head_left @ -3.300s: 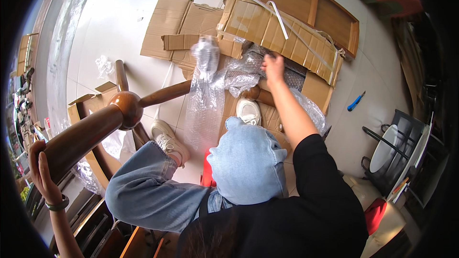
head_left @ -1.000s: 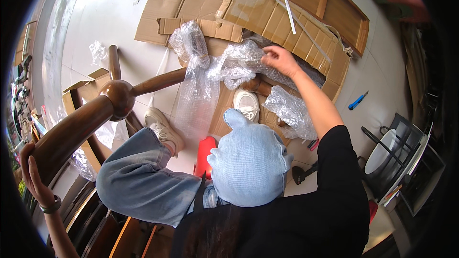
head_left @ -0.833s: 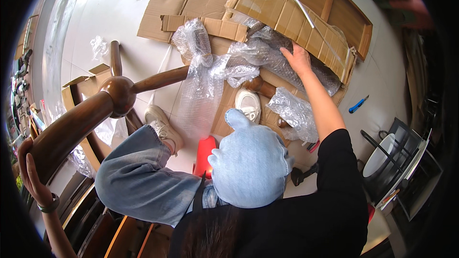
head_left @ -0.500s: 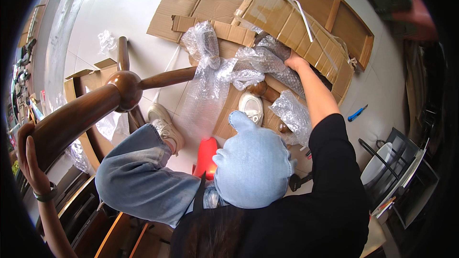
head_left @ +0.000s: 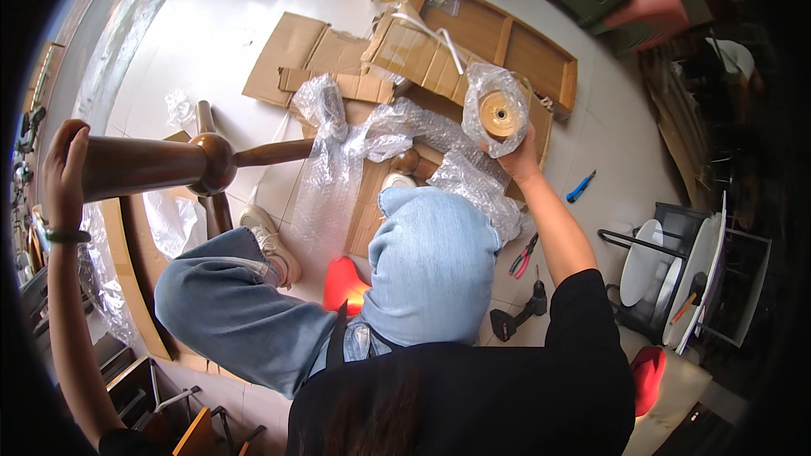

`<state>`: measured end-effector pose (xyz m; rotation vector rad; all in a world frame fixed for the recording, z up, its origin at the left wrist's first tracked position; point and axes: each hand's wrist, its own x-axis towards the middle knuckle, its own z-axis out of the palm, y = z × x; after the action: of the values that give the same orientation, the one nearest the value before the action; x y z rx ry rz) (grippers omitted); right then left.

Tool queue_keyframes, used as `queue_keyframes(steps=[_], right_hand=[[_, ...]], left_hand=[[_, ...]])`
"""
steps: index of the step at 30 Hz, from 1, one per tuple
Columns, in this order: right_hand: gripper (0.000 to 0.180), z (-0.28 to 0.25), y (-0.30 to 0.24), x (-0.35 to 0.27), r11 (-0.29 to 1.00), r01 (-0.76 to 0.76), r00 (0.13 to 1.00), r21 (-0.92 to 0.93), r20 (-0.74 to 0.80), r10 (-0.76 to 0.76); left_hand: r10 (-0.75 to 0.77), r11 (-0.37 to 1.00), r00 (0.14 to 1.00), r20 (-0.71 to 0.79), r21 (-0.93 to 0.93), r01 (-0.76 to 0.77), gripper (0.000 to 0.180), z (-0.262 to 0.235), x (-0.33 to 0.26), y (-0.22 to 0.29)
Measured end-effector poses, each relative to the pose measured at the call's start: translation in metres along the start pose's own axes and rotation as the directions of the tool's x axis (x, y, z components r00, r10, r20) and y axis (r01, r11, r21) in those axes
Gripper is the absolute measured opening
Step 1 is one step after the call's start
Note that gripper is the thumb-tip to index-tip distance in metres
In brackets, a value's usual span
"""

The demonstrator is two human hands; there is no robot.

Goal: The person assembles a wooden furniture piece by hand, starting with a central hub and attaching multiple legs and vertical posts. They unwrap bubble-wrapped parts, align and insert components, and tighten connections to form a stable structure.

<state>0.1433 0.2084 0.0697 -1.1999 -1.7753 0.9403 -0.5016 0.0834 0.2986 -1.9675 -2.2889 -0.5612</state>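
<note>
Pale tiled floor [head_left: 604, 137]. On it: flattened cardboard [head_left: 283, 63], wooden frame [head_left: 541, 59] just beyond, blue cutter [head_left: 580, 187] to right, pliers [head_left: 523, 257] near drill [head_left: 525, 312]. Left: crumpled plastic [head_left: 178, 107], open carton [head_left: 133, 279]. Bubble wrap [head_left: 317, 211] trails off cardboard onto tiles.

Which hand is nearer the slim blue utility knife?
Right. The right hand is left of the knife; the left hand is much farther left, against the thick brown wooden post.
</note>
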Motion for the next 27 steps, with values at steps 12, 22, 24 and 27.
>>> queue_keyframes(steps=[12, 22, 24, 27], right_hand=[[0.052, -0.035, -0.213, 0.080, 0.480, 0.068, 0.949, 0.874, -0.205, 0.239], [0.056, 0.025, -0.187, 0.120, 0.276, -0.085, 0.947, 0.957, -0.008, 0.320], [0.055, 0.035, -0.171, 0.126, 0.289, -0.090, 0.955, 0.953, 0.001, 0.295], [0.051, 0.043, -0.157, 0.136, 0.369, -0.052, 0.960, 0.928, -0.056, 0.276]], left_hand=[[0.331, 0.928, 0.837, -0.435, -0.010, -0.373, 0.048, 0.053, -0.049, 0.142], [0.516, -0.662, 0.798, 0.310, -0.447, 0.602, 0.061, 0.117, -0.125, 0.209], [0.392, -0.571, 0.820, 0.418, -0.588, 0.573, 0.060, 0.107, -0.129, 0.210], [0.352, -0.540, 0.798, 0.489, -0.590, 0.600, 0.063, 0.099, -0.127, 0.210]])
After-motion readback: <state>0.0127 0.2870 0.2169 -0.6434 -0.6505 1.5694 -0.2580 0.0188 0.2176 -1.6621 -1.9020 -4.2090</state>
